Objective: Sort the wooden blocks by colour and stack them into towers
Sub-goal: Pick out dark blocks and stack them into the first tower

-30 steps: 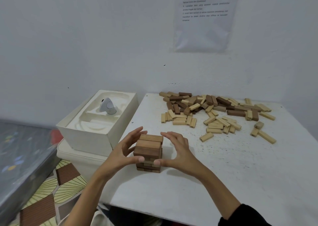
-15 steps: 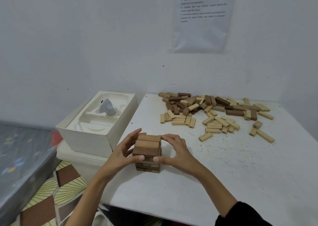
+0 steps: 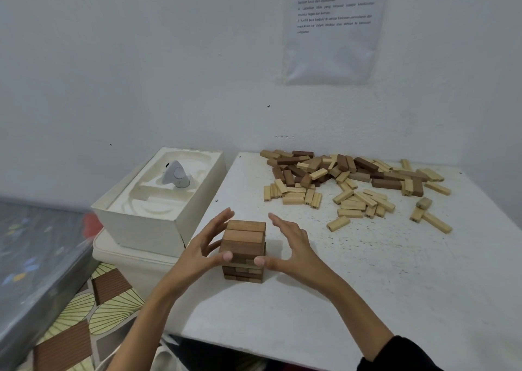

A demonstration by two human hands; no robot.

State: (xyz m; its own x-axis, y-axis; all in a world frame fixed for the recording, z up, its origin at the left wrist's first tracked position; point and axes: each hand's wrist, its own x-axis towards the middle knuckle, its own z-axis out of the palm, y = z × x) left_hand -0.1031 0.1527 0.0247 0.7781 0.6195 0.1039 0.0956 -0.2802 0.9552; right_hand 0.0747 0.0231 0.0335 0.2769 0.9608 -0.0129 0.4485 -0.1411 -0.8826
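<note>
Speckled white table [image 3: 367,286], white wall [image 3: 141,59]; our left hand [image 3: 197,253] and right hand [image 3: 293,246], fingers spread, thumbs touching a brown tower [image 3: 244,238]; oblong blocks [image 3: 339,178] behind.

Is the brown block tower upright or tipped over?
Upright. The brown block tower stands on the white table, its layers level, left hand and right hand flanking it.

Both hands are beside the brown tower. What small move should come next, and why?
Probably press both palms gently inward to square the brown tower. The left hand and right hand flank it with fingers spread and only the thumbs touching its front, and the upper layers seem to overhang the lower ones slightly.
</note>
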